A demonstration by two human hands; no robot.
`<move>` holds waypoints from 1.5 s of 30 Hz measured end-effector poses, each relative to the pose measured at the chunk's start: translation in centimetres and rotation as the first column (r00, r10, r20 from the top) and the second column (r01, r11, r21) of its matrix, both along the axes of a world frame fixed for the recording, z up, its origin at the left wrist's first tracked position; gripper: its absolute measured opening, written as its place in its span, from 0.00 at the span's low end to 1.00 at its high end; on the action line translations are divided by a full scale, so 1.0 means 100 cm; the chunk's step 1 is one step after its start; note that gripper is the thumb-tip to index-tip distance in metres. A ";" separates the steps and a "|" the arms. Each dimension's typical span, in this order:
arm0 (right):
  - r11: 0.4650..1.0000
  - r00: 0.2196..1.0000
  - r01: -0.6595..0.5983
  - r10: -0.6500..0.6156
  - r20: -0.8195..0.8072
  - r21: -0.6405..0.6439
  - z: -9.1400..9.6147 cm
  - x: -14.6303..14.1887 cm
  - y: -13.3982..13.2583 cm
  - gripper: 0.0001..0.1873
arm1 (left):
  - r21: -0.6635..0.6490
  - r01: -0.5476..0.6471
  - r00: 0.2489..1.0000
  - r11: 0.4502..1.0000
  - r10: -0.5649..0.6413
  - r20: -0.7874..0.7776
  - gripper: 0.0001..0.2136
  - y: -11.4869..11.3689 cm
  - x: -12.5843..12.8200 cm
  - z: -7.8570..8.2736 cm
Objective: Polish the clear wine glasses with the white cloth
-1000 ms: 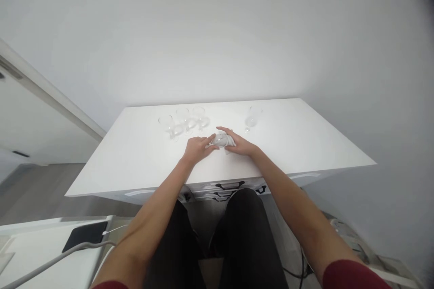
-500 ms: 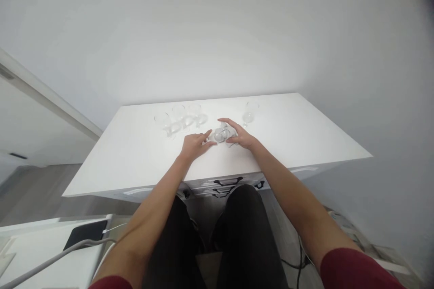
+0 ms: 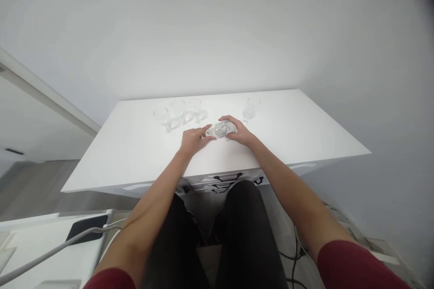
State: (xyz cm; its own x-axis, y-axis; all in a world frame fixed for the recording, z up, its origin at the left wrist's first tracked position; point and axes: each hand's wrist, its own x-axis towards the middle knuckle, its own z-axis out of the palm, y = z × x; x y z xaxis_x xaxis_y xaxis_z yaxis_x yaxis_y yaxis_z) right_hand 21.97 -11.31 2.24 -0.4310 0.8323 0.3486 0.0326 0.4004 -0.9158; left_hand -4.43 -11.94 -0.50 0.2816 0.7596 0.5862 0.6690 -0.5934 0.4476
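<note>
A clear stemmed glass lies on its side between my two hands, low over the white tabletop. My left hand pinches its left end with thumb and forefinger. My right hand curves round the right end, thumb on the near side and fingers on the far side. Something whitish and crumpled shows by my right fingers; I cannot tell whether it is a cloth or a wrapping. Beyond my left hand stand three more stemmed glasses. A single stemmed glass stands behind my right hand.
The white table has its back edge along a grey-white wall. Drawers with black handles sit below its front edge, above my knees. At lower left, a white surface carries a black flat device and a grey cable.
The whole view has shifted slightly. My right fingers have drawn in a little closer round the glass, while my left hand keeps its pinch. The standing glasses stay where they were.
</note>
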 end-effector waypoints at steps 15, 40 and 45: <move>0.935 0.973 -0.185 0.131 -0.189 -0.303 0.000 -0.001 -0.002 0.26 | 0.053 0.014 0.997 0.998 -0.018 0.072 0.28 0.003 0.000 -0.001; 0.923 0.975 -0.205 0.163 -0.153 -0.327 -0.006 -0.002 0.003 0.18 | 0.034 0.110 0.990 0.993 -0.113 0.089 0.30 0.003 -0.004 -0.001; 0.939 0.969 -0.138 0.062 -0.239 -0.316 -0.005 -0.003 0.006 0.14 | 0.013 0.055 0.993 0.998 -0.056 0.100 0.29 0.003 -0.003 0.002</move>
State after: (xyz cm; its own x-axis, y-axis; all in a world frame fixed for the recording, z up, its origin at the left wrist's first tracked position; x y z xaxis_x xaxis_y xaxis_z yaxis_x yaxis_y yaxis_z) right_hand 21.72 -10.66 1.77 -0.4613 0.8726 0.1603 -0.2107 0.0678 -0.9752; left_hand -4.69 -11.65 -0.34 0.2624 0.7381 0.6216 0.5868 -0.6335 0.5044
